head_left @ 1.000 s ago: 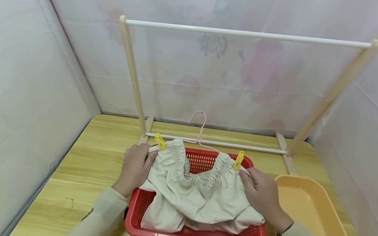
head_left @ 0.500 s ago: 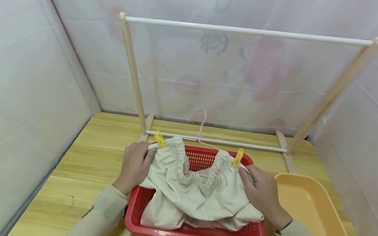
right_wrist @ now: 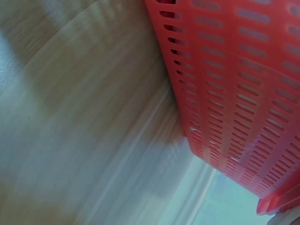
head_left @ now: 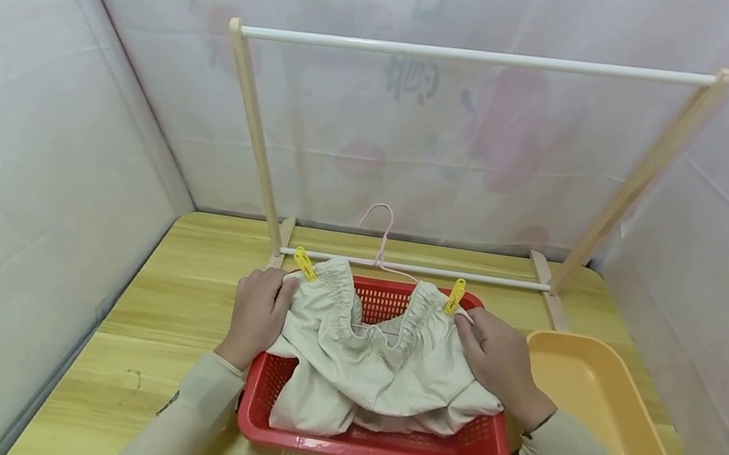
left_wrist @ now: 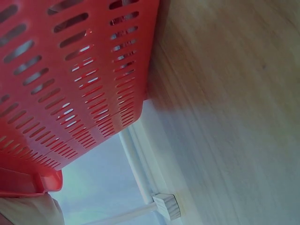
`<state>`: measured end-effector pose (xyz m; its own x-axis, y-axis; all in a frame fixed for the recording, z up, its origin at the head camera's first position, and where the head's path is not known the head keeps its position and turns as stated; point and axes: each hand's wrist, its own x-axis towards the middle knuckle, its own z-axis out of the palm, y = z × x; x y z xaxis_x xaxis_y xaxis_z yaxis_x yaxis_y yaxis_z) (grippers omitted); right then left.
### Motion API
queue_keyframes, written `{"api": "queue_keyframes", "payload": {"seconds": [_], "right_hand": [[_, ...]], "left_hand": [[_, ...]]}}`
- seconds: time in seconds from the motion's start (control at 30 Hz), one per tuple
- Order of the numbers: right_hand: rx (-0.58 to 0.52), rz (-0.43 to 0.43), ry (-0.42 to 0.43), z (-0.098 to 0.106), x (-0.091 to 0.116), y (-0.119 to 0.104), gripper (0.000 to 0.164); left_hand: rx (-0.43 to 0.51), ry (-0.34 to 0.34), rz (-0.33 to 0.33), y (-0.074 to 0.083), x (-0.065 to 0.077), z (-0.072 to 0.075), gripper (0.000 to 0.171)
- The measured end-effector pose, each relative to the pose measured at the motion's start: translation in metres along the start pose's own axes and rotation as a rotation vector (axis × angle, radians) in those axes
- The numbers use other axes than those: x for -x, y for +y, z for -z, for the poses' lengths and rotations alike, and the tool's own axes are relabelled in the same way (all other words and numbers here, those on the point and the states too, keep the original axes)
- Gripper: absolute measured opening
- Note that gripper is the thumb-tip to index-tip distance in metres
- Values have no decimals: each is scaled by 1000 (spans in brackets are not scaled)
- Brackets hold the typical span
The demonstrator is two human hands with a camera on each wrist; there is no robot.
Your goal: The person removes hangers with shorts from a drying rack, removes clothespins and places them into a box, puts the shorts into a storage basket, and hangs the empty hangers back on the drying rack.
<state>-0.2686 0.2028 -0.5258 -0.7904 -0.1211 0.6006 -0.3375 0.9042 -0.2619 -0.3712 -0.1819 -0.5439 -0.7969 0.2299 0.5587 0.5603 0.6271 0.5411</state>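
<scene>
A: Log the hands. What do they have hold of?

B: I read the left hand [head_left: 257,313] with thumb and fingers closed on the left top corner of the garment [head_left: 381,381]. The right hand [head_left: 501,359] pinches the right corner the same way. Wrist views show mostly basket side; no help with fingers.

A: Garment position?

B: Draped over and partly inside the red basket [head_left: 368,453]. Pink hanger [head_left: 382,251] at its top, hook upward; a yellow clip [head_left: 305,264] near the left corner, a second clip [head_left: 455,297] near the right.

A: Step in hand?

B: My judgement: pegging looks done on both sides; I am spreading and evening the top edge. The rack's upper bar [head_left: 475,57] carries nothing.

A: Next move calls for?

B: Probably freeing one hand for the hanger's neck, then a level lift toward that bar. Risk: a corner slipping from its clip.
</scene>
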Motion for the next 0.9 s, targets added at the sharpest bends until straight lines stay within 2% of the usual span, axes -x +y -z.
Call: {"api": "queue_keyframes", "payload": {"seconds": [0.27,0.67,0.9], "right_hand": [[4,-28,-14,2,0,-2,12],[6,-28,-11,4,-2,-3,12],[16,-14,-7,7,-3,-7,21]], "left_hand": [[-12,-14,7,2,-1,0,32],[-4,22,-24,-1,1,-1,28],[62,28,48,2,1,2,31]]}}
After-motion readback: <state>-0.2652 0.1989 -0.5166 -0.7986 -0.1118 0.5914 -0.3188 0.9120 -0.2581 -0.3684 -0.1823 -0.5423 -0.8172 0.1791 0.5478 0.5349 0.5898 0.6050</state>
